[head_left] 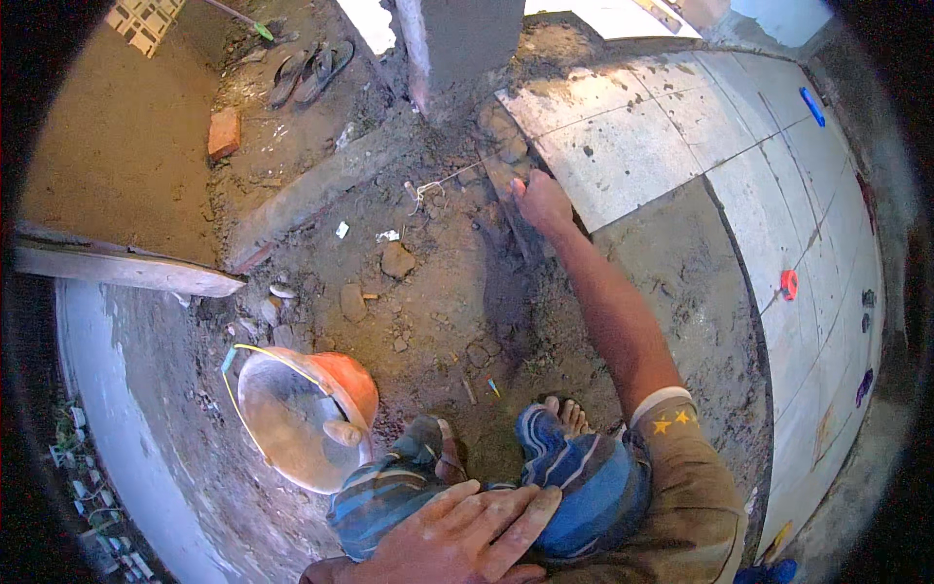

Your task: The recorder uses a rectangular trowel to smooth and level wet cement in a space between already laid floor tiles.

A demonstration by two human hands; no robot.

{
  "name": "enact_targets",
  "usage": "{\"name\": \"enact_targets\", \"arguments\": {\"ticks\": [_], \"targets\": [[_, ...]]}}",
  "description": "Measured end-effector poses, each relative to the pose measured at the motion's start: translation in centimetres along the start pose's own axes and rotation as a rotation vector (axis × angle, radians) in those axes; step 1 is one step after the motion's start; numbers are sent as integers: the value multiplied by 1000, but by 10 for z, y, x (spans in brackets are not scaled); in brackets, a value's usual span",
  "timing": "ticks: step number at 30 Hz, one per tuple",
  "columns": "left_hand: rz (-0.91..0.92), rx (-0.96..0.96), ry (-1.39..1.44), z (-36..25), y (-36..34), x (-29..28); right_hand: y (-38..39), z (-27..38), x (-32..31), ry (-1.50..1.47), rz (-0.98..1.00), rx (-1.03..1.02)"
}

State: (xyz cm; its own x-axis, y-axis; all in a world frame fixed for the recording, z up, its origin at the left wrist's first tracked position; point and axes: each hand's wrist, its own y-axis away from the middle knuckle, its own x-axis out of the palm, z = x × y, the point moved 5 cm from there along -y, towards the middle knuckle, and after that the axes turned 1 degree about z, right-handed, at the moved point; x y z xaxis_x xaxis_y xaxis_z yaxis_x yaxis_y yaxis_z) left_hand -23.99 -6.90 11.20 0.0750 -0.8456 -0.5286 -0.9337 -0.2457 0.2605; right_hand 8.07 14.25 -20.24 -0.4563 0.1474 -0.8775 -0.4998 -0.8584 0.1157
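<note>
Pale tile makes up the broadest surface before you: the tiled floor (623, 161) curves along your right, its near edge stepping around a grey mortar bed (671, 253). To your left of that edge, bare dirt ground (438, 316) gives your hands the most open room, with loose stones scattered over it. A concrete pillar (472, 49) limits you at the far side, and a low concrete curb (331, 185) slants away to its left. An orange bucket (358, 384) takes up the room just beside your left leg, tilted so that its mouth shows.

Inside that bucket, a rounded tan piece (341, 431) is visible (you can't make out what it belongs to). Your left forearm is mostly cut off at the lower edge, and your right fingertips are hard to see against the dark ground.

Your left hand (467, 540) lies open over your lap, palm down, fingers extended. Your right hand (545, 202) is reached out and curled at the brown strip (503, 185), near the tile edge; you cannot tell whether the fingers close around it. The strip lies directly at that hand, mostly to its left, between the dirt and the tile. A thin string (449, 177) meets the ground just left of the strip (its near end is knotted).
</note>
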Motion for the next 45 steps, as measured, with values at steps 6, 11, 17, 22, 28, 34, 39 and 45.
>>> {"name": "enact_targets", "arguments": {"ticks": [6, 11, 17, 22, 28, 34, 39, 45], "targets": [[-29, 35, -91, 0, 0, -6, -20, -2, 13, 33, -100, -15], [-59, -16, 134, 4, -3, -3, -4, 2, 12, 53, -77, -6], [-21, 86, -97, -2, -2, -11, 24, -8, 3, 15, 1, 46], [-45, 121, -20, 8, 7, 9, 63, -23, -11, -16, 3, -1], [-35, 142, -179, 0, 6, -3, 143, -57, -19, -48, -60, 17], [-8, 219, -188, 7, 2, -6, 261, -95, -108, -149, -35, 32], [-53, 251, -169, 9, -3, -11, 378, -175, -162, -749, 50, 609], [114, 126, 100, 26, -13, 3, 370, -149, -158, -415, 91, 372]]}}
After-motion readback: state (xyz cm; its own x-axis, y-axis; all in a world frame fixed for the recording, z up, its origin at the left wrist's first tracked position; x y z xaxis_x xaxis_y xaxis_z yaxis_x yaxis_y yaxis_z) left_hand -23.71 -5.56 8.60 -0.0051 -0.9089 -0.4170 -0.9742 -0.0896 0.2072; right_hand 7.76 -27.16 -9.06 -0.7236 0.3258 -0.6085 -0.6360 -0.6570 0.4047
